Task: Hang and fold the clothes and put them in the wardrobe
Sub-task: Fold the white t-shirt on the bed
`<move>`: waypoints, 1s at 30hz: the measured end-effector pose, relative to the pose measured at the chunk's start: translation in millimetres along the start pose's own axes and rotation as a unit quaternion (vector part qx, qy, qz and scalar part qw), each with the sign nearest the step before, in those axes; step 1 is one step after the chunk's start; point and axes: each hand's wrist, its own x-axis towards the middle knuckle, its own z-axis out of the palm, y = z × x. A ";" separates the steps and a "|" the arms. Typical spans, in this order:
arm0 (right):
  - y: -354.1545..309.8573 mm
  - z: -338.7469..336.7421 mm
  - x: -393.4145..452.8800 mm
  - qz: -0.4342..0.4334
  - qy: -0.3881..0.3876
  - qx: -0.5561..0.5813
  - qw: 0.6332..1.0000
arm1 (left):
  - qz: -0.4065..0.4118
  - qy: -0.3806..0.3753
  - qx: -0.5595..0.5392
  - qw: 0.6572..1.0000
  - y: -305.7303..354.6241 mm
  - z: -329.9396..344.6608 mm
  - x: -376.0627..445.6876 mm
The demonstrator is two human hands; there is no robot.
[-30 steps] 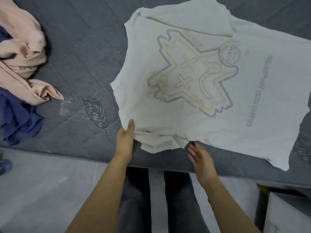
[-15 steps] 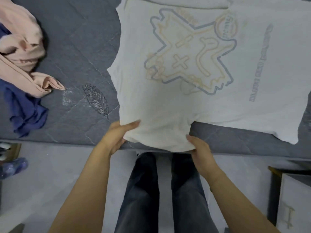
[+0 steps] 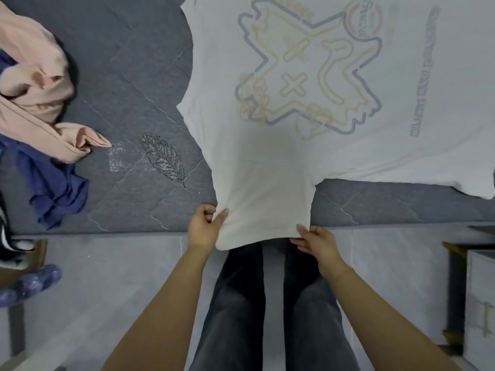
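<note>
White T-shirt (image 3: 308, 145): one item, spread flat and print side up on the grey quilted bed (image 3: 128, 84), towards the bed's right half; a blue and orange outline graphic sits on the chest, with a line of blurred grey lettering beside it, too soft to read. One sleeve (image 3: 263, 210) reaches over the bed's near edge and hangs above the floor (image 3: 112, 285)

Left hand (image 3: 205, 228): thumb and fingers pinching the left edge of the sleeve near its hem

Right hand (image 3: 317, 241): fingers curled on the right edge of the same sleeve, gripping the cloth; the sleeve is drawn taut between the two hands

Pink garment (image 3: 34, 84): crumpled heap at the bed's left edge, well apart from the T-shirt

Dark blue garment (image 3: 53, 186): bunched under and just beside the pink one, towards the bed's near left corner

Embroidered leaf motif (image 3: 164, 158): stitched into the bed cover, between the heap and the T-shirt

Person: dark grey trousers (image 3: 270, 311) visible below the hands, standing on the pale tiled floor at the bed's near edge
</note>
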 end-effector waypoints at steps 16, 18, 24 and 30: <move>-85.9 -20.4 36.4 -0.013 -0.017 0.345 0.938 | -0.092 0.049 -0.318 0.942 99.9 1.9 77.6; -82.7 -25.3 34.9 -0.010 -0.014 0.387 0.922 | -0.070 0.132 -0.308 0.940 92.7 1.6 78.1; -90.1 -64.9 27.7 -0.030 0.013 0.513 0.858 | -0.076 0.052 -0.275 0.957 91.2 -5.8 64.3; -118.2 -122.7 38.1 -0.051 0.029 0.546 0.836 | -0.145 -0.048 -0.183 0.971 77.8 26.3 18.2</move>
